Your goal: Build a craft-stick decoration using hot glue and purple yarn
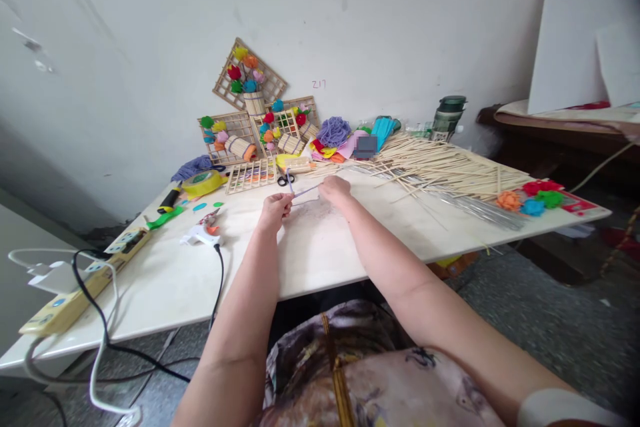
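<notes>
A thin length of purple yarn (pixel 307 192) stretches between my two hands above the white table (pixel 320 247). My left hand (pixel 277 209) pinches one part of it, with a short end standing up past the fingers. On the other side my right hand (pixel 334 190) has its fingers closed on the yarn, the fingertips partly hidden. A second strand hangs in a loop just below. Black-handled scissors (pixel 286 180) lie right behind my left hand. Nearby on the left rests a white glue gun (pixel 204 232) with a black cord.
Lattice panels with paper flowers (pixel 250 74) lean at the wall. Behind my hands sits a purple yarn bundle (pixel 334 131). Bamboo sticks (pixel 440 164), silver wires (pixel 490 212) and paper flowers (pixel 533 206) cover the right side. A power strip (pixel 75 297), yellow tape (pixel 204 182) and cutter (pixel 169 200) lie left.
</notes>
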Demonstrator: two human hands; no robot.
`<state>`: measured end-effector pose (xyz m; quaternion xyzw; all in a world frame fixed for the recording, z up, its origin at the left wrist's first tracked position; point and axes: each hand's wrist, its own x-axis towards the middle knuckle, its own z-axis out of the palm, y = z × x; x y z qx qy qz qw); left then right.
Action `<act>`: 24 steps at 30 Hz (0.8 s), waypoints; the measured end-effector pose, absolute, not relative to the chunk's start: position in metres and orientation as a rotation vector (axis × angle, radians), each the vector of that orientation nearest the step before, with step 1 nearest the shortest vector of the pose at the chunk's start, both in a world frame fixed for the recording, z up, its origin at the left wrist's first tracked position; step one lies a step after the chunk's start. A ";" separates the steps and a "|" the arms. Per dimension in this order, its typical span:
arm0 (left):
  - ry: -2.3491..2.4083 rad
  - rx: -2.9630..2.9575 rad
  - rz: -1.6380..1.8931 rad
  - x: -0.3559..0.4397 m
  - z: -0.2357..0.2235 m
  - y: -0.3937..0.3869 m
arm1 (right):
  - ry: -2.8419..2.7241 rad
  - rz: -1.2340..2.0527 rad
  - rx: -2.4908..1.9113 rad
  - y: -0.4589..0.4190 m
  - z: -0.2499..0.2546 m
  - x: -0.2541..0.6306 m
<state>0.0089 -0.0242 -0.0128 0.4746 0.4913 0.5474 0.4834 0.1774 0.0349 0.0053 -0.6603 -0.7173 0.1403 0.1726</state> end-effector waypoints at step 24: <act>1.341 1.355 1.173 0.008 -0.021 -0.021 | -1.838 1.273 -1.094 0.026 -0.013 0.142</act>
